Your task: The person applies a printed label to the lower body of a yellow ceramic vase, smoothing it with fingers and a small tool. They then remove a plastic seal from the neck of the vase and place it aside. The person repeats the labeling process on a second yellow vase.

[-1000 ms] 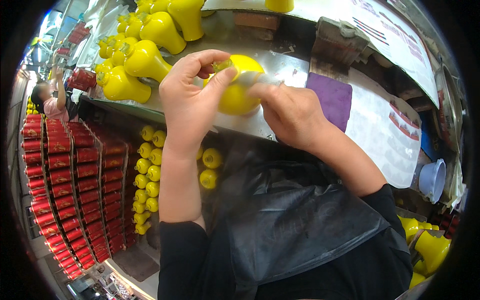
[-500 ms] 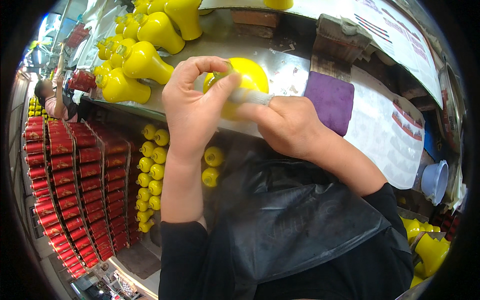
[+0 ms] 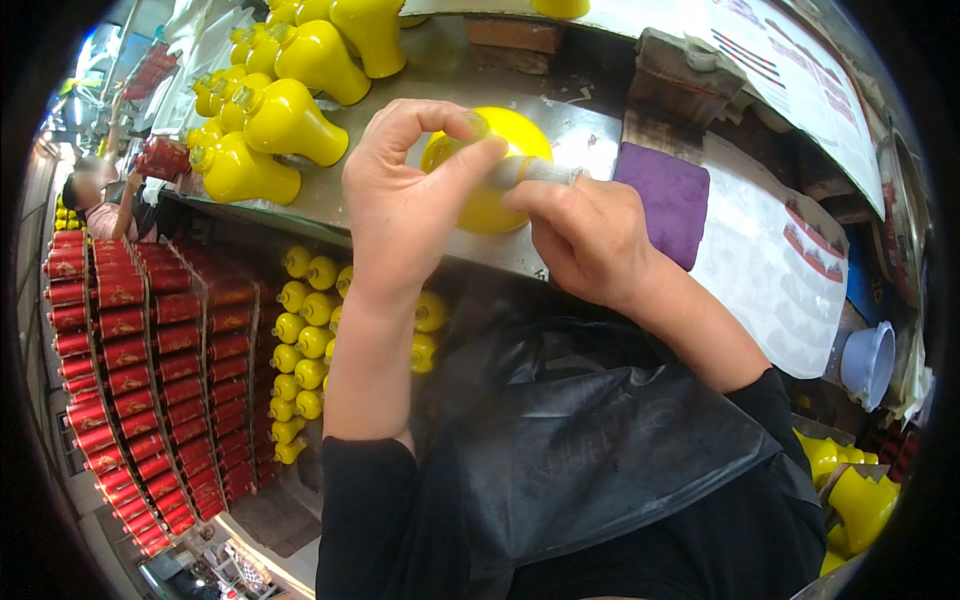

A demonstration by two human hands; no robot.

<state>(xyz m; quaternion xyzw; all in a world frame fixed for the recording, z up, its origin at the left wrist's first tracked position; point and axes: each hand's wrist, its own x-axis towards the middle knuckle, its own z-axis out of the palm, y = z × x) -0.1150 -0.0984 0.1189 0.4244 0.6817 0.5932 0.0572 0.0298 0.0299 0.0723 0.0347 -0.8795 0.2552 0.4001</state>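
Observation:
A glossy yellow bottle (image 3: 525, 130) with a round shoulder stands over the metal-topped bench, partly hidden behind my hands. My left hand (image 3: 415, 180) is closed, thumb and forefinger curled together around its mouth. From the right comes my right hand (image 3: 590, 235), its fingers bent close against the bottle's side. A pale grey, finger-wide wrapped cylinder (image 3: 545, 171) with a tan band lies along that hand's upper edge and touches the bottle. Whether it is a covering on my forefinger or something held, I cannot tell.
Several yellow bottles (image 3: 290, 120) lie at the bench's left; more stand below the edge (image 3: 300, 340). Red cylinders (image 3: 130, 350) are stacked at left, near another person (image 3: 110, 210). A purple folded cloth (image 3: 660, 200), bricks (image 3: 515, 40) and a lilac basin (image 3: 868, 365) are at the right and back.
Both hands and the yellow bottle have shifted slightly right. The right hand's fingers have changed angle, and more of the grey cylinder shows.

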